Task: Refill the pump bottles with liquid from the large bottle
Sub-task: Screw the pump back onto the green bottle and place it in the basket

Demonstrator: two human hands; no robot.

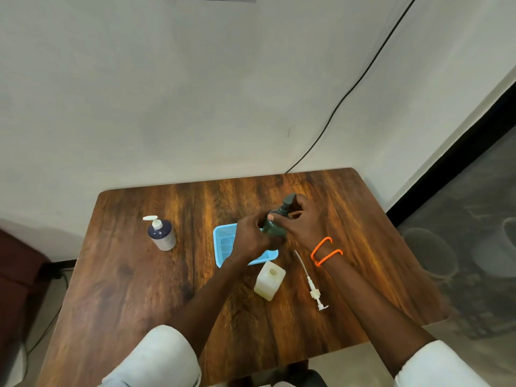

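on the wooden counter (145,289), pushed against a pale wall (195,93), both hands are working near the far right part of the top. the left hand (251,236) is wrapping its grip around the lower body of a dark green pump bottle (275,229), fingers curled close on it. the right hand (303,219) is closing its grip on the same bottle's neck, just below the dark pump head (289,201), with the thumb pressing the shoulder. the bottle is tilting away from the person, above the far right corner of a light blue mesh tray (224,241); whether it is touching the tray is hidden by the hands. an orange coiled band (325,251) is sitting on the right wrist.

just nearer than the tray, a white square bottle (269,280) is standing upright with its round mouth uncovered. beside it on the right, a white pump with its long tube (311,283) is lying flat on the wood, apart from that bottle. well to the left, a dark blue and white pump bottle (162,233) is standing alone with its white pump fitted.

bare wood is lying open along the left edge, the near edge and the far strip by the wall. a black cable (349,90) is running down the wall to the counter's far edge.
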